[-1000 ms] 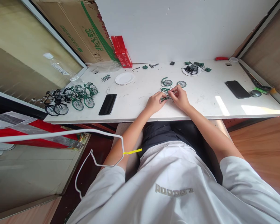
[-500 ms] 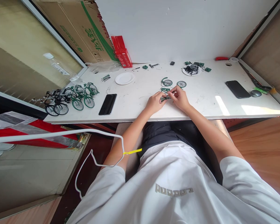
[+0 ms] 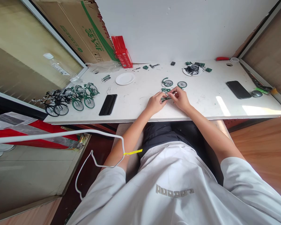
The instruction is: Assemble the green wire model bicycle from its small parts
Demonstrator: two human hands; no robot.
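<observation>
Near the front edge of the white table (image 3: pixel 135 109), my left hand (image 3: pixel 155 102) is closed on a small dark green bicycle part (image 3: pixel 164 99). My right hand (image 3: pixel 180 98) meets it from the right, its fingers pinched at the same part; anything else between them is too small to make out. Just beyond my fingers lies another green piece (image 3: pixel 165 90). Farther back are a wheel with a green curved fender (image 3: pixel 168 82) and a separate spoked wheel (image 3: pixel 182 84).
Several assembled miniature bicycles (image 3: pixel 77 104) stand at the left, beside a phone (image 3: pixel 108 105). Behind are a white plate (image 3: pixel 125 79), a red box (image 3: pixel 125 58) and a plate of black parts (image 3: pixel 192 70). Another phone (image 3: pixel 238 89) lies right. A white wire (image 3: pixel 61 135) crosses the lower left.
My right fingers have shifted very slightly at the held part. The objects on the table stay where they were.
</observation>
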